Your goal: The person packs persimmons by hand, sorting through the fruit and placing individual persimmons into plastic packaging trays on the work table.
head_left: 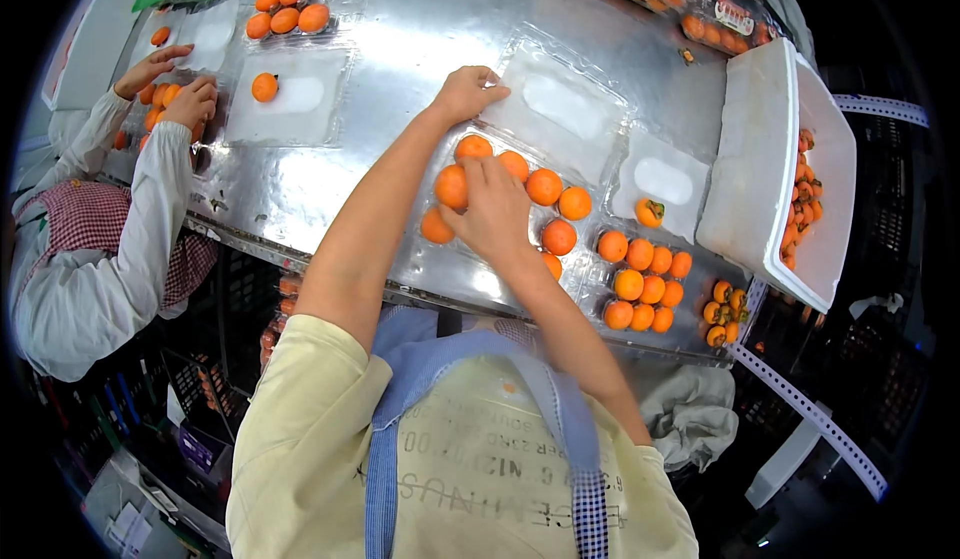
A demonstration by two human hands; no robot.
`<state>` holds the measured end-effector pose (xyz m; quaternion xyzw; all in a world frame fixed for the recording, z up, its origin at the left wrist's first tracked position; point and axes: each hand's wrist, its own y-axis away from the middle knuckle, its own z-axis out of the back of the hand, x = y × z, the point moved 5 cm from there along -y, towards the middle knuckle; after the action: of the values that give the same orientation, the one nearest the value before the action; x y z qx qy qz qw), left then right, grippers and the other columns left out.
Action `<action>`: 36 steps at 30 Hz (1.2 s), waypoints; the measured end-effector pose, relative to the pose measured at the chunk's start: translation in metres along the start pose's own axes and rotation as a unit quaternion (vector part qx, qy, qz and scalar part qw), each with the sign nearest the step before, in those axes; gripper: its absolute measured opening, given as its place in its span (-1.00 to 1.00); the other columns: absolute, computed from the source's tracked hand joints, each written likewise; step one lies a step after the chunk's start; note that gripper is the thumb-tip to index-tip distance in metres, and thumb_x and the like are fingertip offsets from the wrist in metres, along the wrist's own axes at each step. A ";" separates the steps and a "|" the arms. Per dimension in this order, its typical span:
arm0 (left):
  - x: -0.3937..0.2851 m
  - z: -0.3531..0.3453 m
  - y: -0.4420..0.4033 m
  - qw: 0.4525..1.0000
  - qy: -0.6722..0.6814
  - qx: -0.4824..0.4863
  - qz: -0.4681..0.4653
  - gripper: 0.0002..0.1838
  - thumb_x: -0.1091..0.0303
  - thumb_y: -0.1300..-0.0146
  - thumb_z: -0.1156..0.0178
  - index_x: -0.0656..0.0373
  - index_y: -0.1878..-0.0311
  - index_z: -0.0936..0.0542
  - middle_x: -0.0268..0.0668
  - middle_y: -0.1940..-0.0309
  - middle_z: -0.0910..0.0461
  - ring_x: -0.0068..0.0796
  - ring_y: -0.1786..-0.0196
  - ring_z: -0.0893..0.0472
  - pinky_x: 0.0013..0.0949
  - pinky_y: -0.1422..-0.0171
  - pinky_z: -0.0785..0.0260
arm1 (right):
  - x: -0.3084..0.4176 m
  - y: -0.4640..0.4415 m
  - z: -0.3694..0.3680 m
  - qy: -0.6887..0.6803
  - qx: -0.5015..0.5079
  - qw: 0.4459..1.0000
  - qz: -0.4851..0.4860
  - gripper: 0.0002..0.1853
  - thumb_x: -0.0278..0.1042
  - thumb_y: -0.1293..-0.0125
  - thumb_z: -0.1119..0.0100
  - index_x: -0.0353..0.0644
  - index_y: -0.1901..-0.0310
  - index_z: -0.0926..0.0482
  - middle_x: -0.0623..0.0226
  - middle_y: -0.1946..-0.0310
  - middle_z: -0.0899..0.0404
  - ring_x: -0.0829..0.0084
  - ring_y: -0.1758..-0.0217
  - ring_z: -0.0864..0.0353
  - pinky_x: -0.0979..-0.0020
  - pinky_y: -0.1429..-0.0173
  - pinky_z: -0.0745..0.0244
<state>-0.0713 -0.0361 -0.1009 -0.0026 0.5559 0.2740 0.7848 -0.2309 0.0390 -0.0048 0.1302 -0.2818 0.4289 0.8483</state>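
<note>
Persimmon (451,190) — smooth, squat-round | right fingers (477,173) pinching it | left fingers (488,95) — can't tell

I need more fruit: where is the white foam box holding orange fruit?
Head view, right side: the white foam box is just right of the flat whitish liner bearing one orange fruit.

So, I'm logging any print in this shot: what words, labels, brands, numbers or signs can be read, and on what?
"MINUS": upside down on the yellow shirt, probably part of a longer word.
"23RD": also upside down there; the print around it is too unclear to quote surely.
Label on a fruit pack at top right: too small to read.
Papers at lower left: too blurred to read.
</note>
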 end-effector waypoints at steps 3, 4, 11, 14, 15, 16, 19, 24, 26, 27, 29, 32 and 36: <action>-0.002 0.001 0.001 1.000 0.000 -0.009 -0.013 -0.64 0.13 -0.08 -0.34 0.26 0.25 -0.60 -0.21 0.37 -0.63 -0.45 0.31 -0.56 -0.35 0.14 -0.40 | 0.003 0.002 -0.001 0.052 -0.031 0.997 0.038 -0.35 -0.19 0.17 -0.46 -0.24 0.00 -0.46 0.21 0.14 -0.40 0.24 0.06 -0.41 0.25 0.02 -0.26; -0.004 0.001 0.002 1.000 0.007 -0.003 -0.001 -0.64 0.13 -0.08 -0.34 0.26 0.25 -0.60 -0.21 0.38 -0.63 -0.45 0.31 -0.56 -0.35 0.14 -0.40 | 0.004 0.002 0.000 0.065 -0.036 0.996 0.042 -0.35 -0.18 0.18 -0.46 -0.25 0.00 -0.47 0.22 0.14 -0.40 0.26 0.06 -0.40 0.26 0.01 -0.23; -0.006 0.000 0.004 1.000 0.008 -0.028 -0.008 -0.63 0.14 -0.09 -0.33 0.28 0.23 -0.60 -0.20 0.37 -0.63 -0.43 0.33 -0.56 -0.36 0.18 -0.41 | -0.002 0.003 -0.002 0.076 -0.046 0.995 0.038 -0.37 -0.15 0.17 -0.47 -0.23 0.02 -0.49 0.25 0.20 -0.42 0.28 0.09 -0.38 0.23 0.03 -0.21; 0.000 -0.001 0.000 1.000 0.001 -0.008 -0.008 -0.61 0.14 -0.10 -0.33 0.30 0.18 -0.61 -0.18 0.35 -0.63 -0.43 0.33 -0.57 -0.38 0.20 -0.41 | -0.003 0.004 -0.003 0.061 -0.054 0.995 0.051 -0.39 -0.15 0.18 -0.46 -0.19 0.04 -0.50 0.28 0.21 -0.42 0.29 0.09 -0.38 0.23 0.02 -0.20; 0.002 -0.002 -0.002 1.000 -0.007 -0.012 -0.016 -0.60 0.14 -0.09 -0.34 0.30 0.17 -0.61 -0.18 0.35 -0.63 -0.44 0.33 -0.57 -0.38 0.20 -0.41 | -0.005 0.005 -0.005 0.053 -0.058 0.995 0.057 -0.40 -0.14 0.18 -0.46 -0.17 0.05 -0.50 0.29 0.21 -0.42 0.29 0.09 -0.38 0.23 0.02 -0.20; 0.005 -0.002 -0.004 0.999 -0.014 -0.014 -0.025 -0.59 0.14 -0.09 -0.34 0.31 0.16 -0.61 -0.17 0.34 -0.63 -0.45 0.33 -0.57 -0.39 0.21 -0.42 | -0.007 0.006 -0.005 0.047 -0.063 0.995 0.062 -0.41 -0.14 0.18 -0.46 -0.15 0.06 -0.51 0.30 0.21 -0.42 0.30 0.09 -0.38 0.23 0.02 -0.20; 0.014 -0.004 -0.010 0.999 -0.025 -0.012 -0.039 -0.58 0.15 -0.09 -0.34 0.32 0.14 -0.60 -0.19 0.33 -0.64 -0.47 0.32 -0.56 -0.39 0.20 -0.42 | -0.011 0.006 -0.004 0.033 -0.066 0.996 0.056 -0.44 -0.15 0.18 -0.44 -0.12 0.08 -0.52 0.32 0.21 -0.42 0.31 0.10 -0.39 0.23 0.01 -0.19; 0.011 -0.004 -0.007 0.999 -0.009 -0.002 -0.031 -0.59 0.14 -0.10 -0.34 0.29 0.14 -0.60 -0.20 0.32 -0.64 -0.49 0.31 -0.56 -0.39 0.19 -0.42 | -0.013 0.009 -0.006 0.010 -0.081 0.995 0.053 -0.47 -0.21 0.20 -0.41 -0.12 0.10 -0.53 0.31 0.19 -0.42 0.28 0.10 -0.38 0.23 0.02 -0.19; 0.003 0.000 -0.002 0.999 -0.010 -0.030 -0.023 -0.57 0.09 -0.05 -0.36 0.25 0.14 -0.62 -0.13 0.31 -0.63 -0.41 0.28 -0.57 -0.36 0.15 -0.43 | -0.011 0.011 0.001 0.001 -0.087 0.995 0.047 -0.46 -0.22 0.20 -0.41 -0.13 0.09 -0.53 0.30 0.19 -0.42 0.26 0.09 -0.38 0.24 0.01 -0.19; 0.004 0.000 -0.003 1.000 -0.004 -0.010 -0.012 -0.58 0.10 -0.06 -0.35 0.25 0.16 -0.62 -0.16 0.33 -0.63 -0.43 0.30 -0.57 -0.38 0.18 -0.42 | -0.010 0.014 0.010 -0.016 -0.082 0.996 0.035 -0.43 -0.15 0.11 -0.41 -0.13 0.00 -0.52 0.33 0.15 -0.44 0.27 0.03 -0.41 0.24 -0.05 -0.24; 0.007 -0.002 -0.006 0.999 0.008 0.030 0.010 -0.61 0.12 -0.07 -0.35 0.27 0.19 -0.62 -0.21 0.37 -0.62 -0.48 0.34 -0.55 -0.41 0.22 -0.41 | -0.015 0.024 0.027 -0.054 -0.098 0.993 0.029 -0.48 -0.18 0.07 -0.38 -0.15 0.03 -0.53 0.31 0.17 -0.47 0.26 0.07 -0.44 0.24 -0.03 -0.27; 0.009 -0.004 -0.006 0.998 0.035 0.041 0.020 -0.64 0.15 -0.10 -0.33 0.29 0.21 -0.60 -0.27 0.42 -0.61 -0.55 0.39 -0.53 -0.45 0.27 -0.39 | -0.043 0.051 0.051 -0.073 -0.176 0.981 0.032 -0.61 -0.29 0.03 -0.32 -0.13 0.11 -0.56 0.31 0.19 -0.54 0.27 0.13 -0.48 0.25 0.03 -0.24; 0.001 -0.003 -0.002 0.999 0.019 0.035 -0.004 -0.63 0.17 -0.12 -0.32 0.30 0.18 -0.59 -0.27 0.40 -0.62 -0.56 0.37 -0.54 -0.45 0.27 -0.40 | -0.105 0.099 0.099 -0.110 -0.205 0.958 -0.166 -0.75 -0.36 -0.08 -0.28 -0.18 0.17 -0.59 0.26 0.28 -0.58 0.27 0.27 -0.52 0.29 0.13 -0.35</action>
<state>-0.0732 -0.0387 -0.1033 0.0175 0.5802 0.2509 0.7746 -0.3957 -0.0164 0.0108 0.0452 -0.4295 0.1985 0.8798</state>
